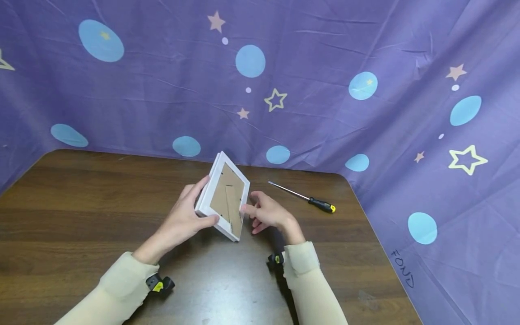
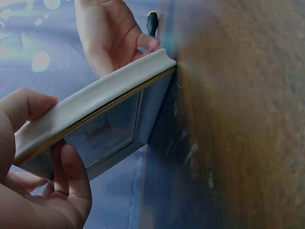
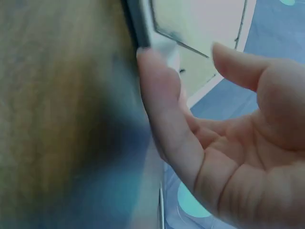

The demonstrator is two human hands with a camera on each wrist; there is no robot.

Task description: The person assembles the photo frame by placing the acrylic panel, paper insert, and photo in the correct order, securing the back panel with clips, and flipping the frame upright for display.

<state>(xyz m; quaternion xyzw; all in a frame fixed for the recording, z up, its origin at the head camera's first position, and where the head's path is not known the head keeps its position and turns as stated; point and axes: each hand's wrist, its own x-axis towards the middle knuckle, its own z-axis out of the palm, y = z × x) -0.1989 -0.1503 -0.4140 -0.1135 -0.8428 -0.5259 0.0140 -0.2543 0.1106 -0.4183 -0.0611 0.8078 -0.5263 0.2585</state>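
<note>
My left hand (image 1: pixel 183 221) grips a white picture frame (image 1: pixel 208 198) by its left side, thumb on the back and fingers round the front. Held tilted over the table, the frame turns its brown backing board (image 1: pixel 221 198) towards me, with a stand strip (image 1: pixel 230 203) and small dark tabs along its edges. In the left wrist view the glazed front (image 2: pixel 109 131) shows a faint picture. My right hand (image 1: pixel 271 214) is at the frame's right edge, its thumb overlapping that edge. In the right wrist view its thumb (image 3: pixel 238 67) and index finger (image 3: pixel 162 100) stand apart beside the frame.
On the brown wooden table (image 1: pixel 101 194), a screwdriver (image 1: pixel 322 205) with a black and yellow handle lies to the right of the hands. A purple cloth (image 1: pixel 162 90) with stars and blue spots hangs behind the table and along its right side.
</note>
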